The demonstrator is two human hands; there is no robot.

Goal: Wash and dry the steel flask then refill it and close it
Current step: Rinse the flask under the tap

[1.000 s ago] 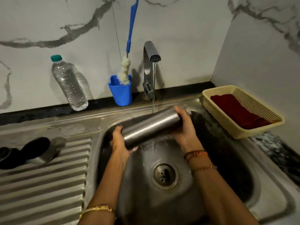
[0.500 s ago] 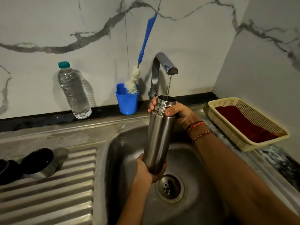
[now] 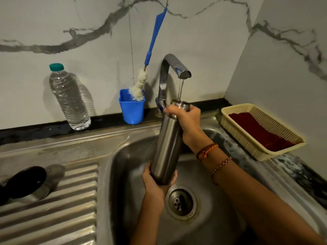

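Note:
The steel flask (image 3: 167, 149) stands nearly upright over the sink basin (image 3: 127, 174), its open mouth under the tap (image 3: 174, 68). A thin stream of water runs from the spout into the mouth. My right hand (image 3: 185, 117) grips the flask's neck from the right. My left hand (image 3: 155, 184) cups its base from below. The flask's cap (image 3: 26, 183), black inside with a steel shell, lies on the ribbed drainboard at the left.
A blue cup (image 3: 131, 108) with a blue-handled bottle brush (image 3: 150, 55) stands behind the sink. A plastic water bottle (image 3: 69, 98) with a green cap stands at the back left. A cream basket (image 3: 260, 131) holding a red cloth sits at the right.
The flask went from lying across the basin under the stream to standing upright, its mouth raised up to the spout. My left hand shifted to its base and my right to its neck.

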